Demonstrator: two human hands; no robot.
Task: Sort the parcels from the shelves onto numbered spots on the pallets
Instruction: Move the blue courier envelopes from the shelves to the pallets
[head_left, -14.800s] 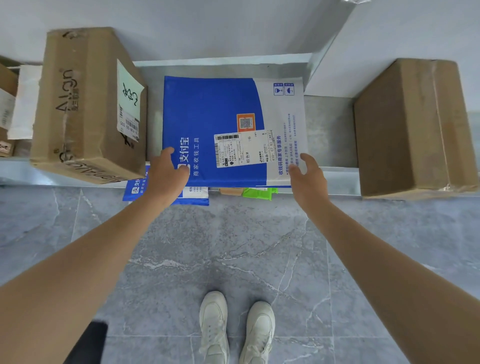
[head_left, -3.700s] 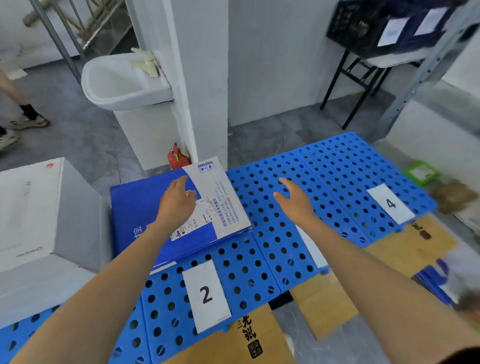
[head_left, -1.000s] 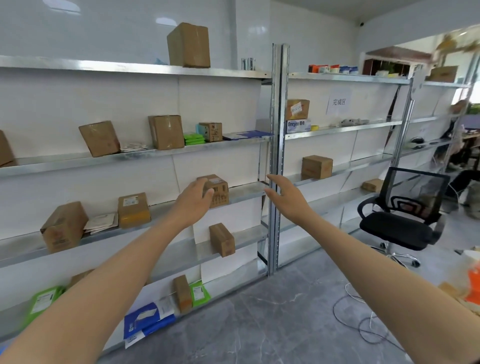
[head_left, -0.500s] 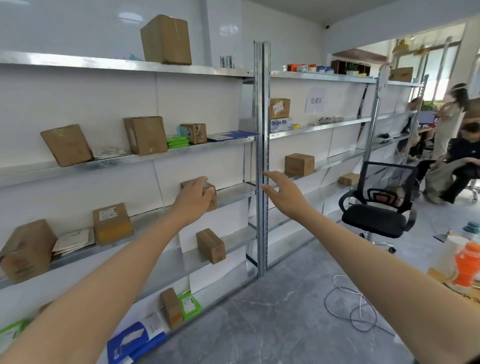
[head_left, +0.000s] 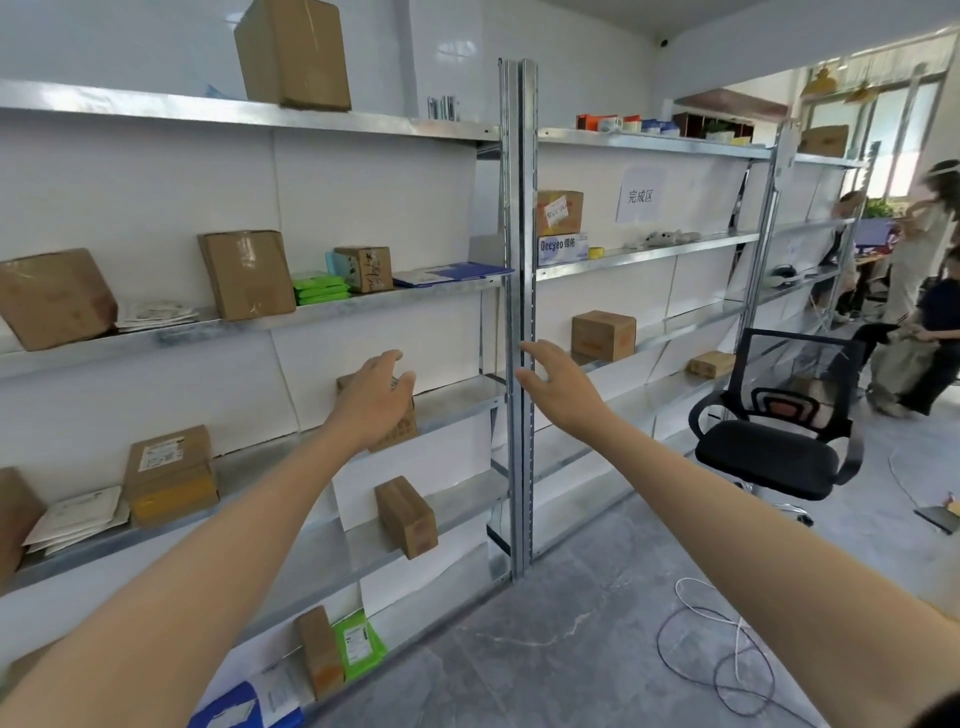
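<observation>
Both my arms are stretched out toward a metal shelving unit (head_left: 514, 312) stocked with parcels. My left hand (head_left: 376, 402) is empty with fingers apart, in front of a small brown box (head_left: 402, 428) on the third shelf and hiding most of it. My right hand (head_left: 558, 387) is open too, spread near the upright post and holding nothing. Another brown box (head_left: 408, 517) stands one shelf lower. Brown boxes (head_left: 244, 273), green packets (head_left: 319, 291) and a blue mailer (head_left: 452, 273) lie on the shelf above. No pallet is in view.
A black office chair (head_left: 774, 431) stands on the right by the second shelving bay. Loose cables (head_left: 717, 660) lie on the grey floor. People (head_left: 919, 291) are at the far right. The lowest shelf holds a brown box (head_left: 319, 652), a green packet (head_left: 358, 644) and a blue mailer (head_left: 234, 709).
Earlier I set the blue mailer on the pallet by spot 2 and turned to the shelves. Over the last second the view has drifted right, with both empty hands still raised.
</observation>
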